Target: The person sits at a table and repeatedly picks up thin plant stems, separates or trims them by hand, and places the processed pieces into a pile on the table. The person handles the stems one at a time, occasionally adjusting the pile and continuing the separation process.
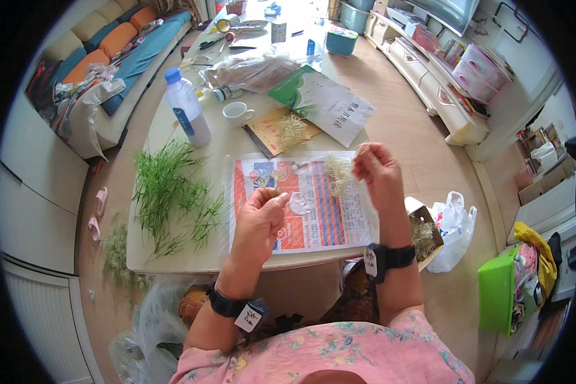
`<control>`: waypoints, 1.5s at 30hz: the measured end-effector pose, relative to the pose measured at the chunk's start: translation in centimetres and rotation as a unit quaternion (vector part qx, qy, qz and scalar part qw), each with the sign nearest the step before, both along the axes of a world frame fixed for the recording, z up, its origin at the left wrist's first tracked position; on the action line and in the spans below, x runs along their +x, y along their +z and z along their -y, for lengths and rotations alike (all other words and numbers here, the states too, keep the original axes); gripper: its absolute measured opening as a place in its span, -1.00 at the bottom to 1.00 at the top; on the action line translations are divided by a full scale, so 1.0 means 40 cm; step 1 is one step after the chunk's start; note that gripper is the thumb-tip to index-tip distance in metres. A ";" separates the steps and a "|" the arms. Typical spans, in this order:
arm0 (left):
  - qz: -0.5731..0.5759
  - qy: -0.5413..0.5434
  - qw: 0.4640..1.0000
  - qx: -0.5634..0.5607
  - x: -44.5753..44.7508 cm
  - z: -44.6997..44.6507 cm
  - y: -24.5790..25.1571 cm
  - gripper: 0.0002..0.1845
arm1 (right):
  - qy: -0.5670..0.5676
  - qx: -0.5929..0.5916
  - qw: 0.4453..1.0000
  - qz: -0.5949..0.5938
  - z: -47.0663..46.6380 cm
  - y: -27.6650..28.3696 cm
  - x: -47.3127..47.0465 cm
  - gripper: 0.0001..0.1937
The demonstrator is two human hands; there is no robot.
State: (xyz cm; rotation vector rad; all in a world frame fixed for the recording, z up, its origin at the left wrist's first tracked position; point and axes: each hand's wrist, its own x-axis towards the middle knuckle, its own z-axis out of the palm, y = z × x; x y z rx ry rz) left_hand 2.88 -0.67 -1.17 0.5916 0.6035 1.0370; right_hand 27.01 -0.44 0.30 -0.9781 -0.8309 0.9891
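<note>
My left hand (261,221) pinches small pale flower heads (279,175) by their short stems above a plastic-covered printed sheet (295,240). My right hand (377,165) is raised over the sheet's right edge, fingertips together around a small pale wisp that is hard to make out. Pale thready plant strands (337,176) lie on the sheet just left of it. A white patch of paste or powder (301,203) shows between my hands. Feathery green sprigs (173,201) are spread to the left. More pale strands (293,130) rest on a tan booklet (264,132).
Behind the sheet stand a blue-capped bottle (187,108) and a white cup (237,114), near a green-and-white book (326,105) and a plastic bag (257,69). Below the table's right side are a cardboard box (415,206) of dried strands and a white bag (453,230).
</note>
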 end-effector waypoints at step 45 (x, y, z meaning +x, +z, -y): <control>-0.027 0.020 0.999 -0.039 -0.024 -0.001 0.006 -0.96 | -0.030 0.103 0.725 0.680 0.014 -0.124 -0.218 -0.94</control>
